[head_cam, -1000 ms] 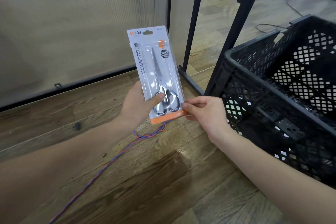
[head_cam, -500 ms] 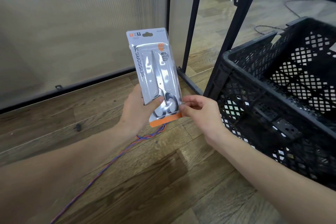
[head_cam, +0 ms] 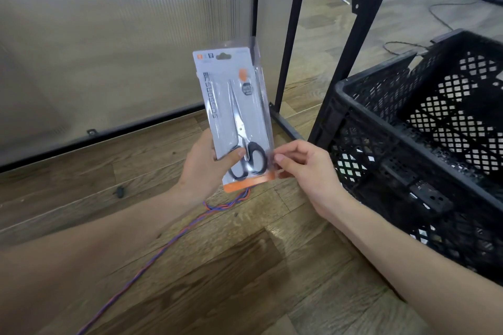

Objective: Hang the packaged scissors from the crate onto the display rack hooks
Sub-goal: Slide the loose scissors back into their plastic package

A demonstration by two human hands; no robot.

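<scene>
The left hand (head_cam: 202, 164) grips the packaged scissors (head_cam: 234, 114) low on its left edge, thumb curled across the front beside the black handles, the other fingers hidden behind the card. The right hand (head_cam: 304, 168) pinches the pack's lower right edge between thumb and forefinger (head_cam: 280, 157); it may be only the clear plastic flap it holds, which is hard to tell. Both forearms reach forward from the bottom corners, holding the pack upright above the wooden floor (head_cam: 217, 266). Against half a second ago the pack sits slightly higher and turned a little, with the black handles showing more plainly. Below the fingers a twisted orange-blue cord (head_cam: 163, 249) trails across the floor. Right of the right hand stands the black crate (head_cam: 381, 149); beyond the pack rise the rack's black legs (head_cam: 290, 35).
</scene>
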